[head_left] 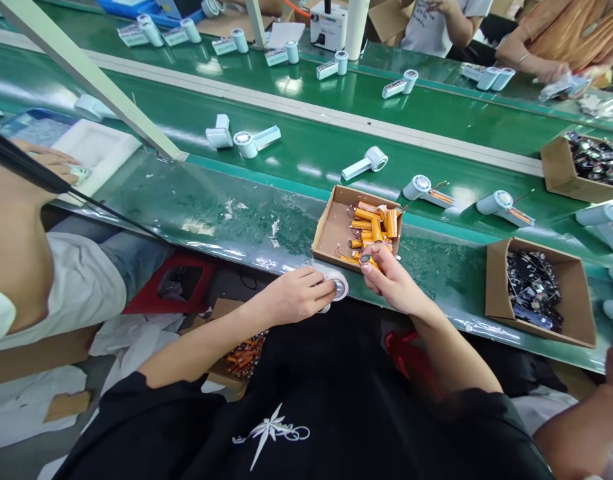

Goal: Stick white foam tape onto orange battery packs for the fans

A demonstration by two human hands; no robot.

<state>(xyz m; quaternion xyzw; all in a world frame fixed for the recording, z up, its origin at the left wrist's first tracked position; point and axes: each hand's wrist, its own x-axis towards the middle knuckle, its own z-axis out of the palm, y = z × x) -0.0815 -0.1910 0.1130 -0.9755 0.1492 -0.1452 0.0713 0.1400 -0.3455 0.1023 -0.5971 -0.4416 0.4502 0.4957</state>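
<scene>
In my left hand (304, 293), closed at the table's near edge, is a round white housing (342, 285) with a silvery centre. It resembles the heads of the pale blue handheld devices on the belt; most of its body is hidden by my fingers. My right hand (391, 277) pinches an orange cylindrical battery (368, 261) with a dark end, over the near rim of a shallow cardboard box (331, 233). Several orange batteries (371, 223) with thin wires lie in that box, mostly toward its right side.
Pale blue devices (369, 162) lie along the green belt (306, 143). At right, a cardboard box (499, 287) holds dark small parts; another box (561, 170) stands behind it. A slanted metal post (96, 80) rises at left. Co-workers sit on both sides and across.
</scene>
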